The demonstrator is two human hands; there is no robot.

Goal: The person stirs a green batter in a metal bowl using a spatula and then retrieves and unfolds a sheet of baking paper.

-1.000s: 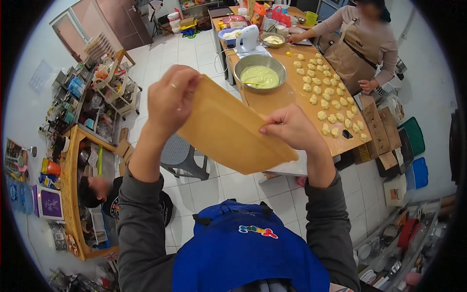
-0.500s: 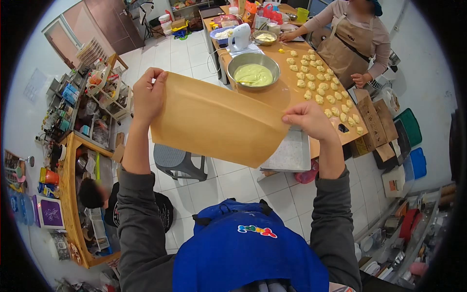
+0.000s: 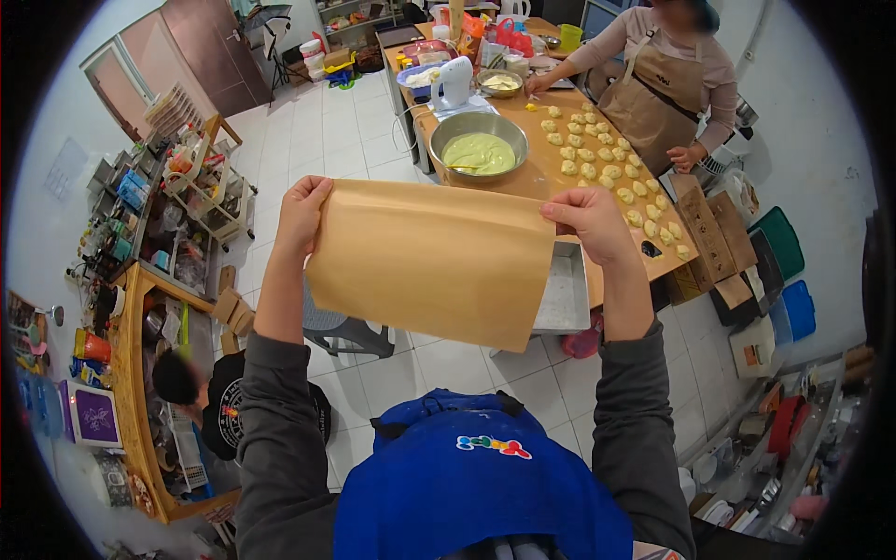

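A sheet of brown baking paper (image 3: 429,261) hangs between my hands, its top edge nearly level. My left hand (image 3: 304,213) pinches the upper left corner. At the upper right corner, my right hand (image 3: 590,220) grips the paper between thumb and fingers. Behind the sheet's right side, partly hidden, is a rectangular metal baking pan (image 3: 567,289). Beyond the paper, a steel bowl of pale green batter (image 3: 481,154) stands on the wooden table (image 3: 537,177). Several dough pieces (image 3: 611,172) lie in rows to the right of the bowl.
A white hand mixer (image 3: 454,84) stands behind the bowl. Across the table is a person in a tan apron (image 3: 653,89). A grey stool (image 3: 350,334) is below the paper. Another person (image 3: 224,397) is low at the left, by a wooden cabinet (image 3: 131,373). Cardboard boxes (image 3: 714,224) sit at the right.
My left hand has come down, so the tilted paper now hangs closer to level. More of the metal pan is covered. The person at the left has shifted further into view.
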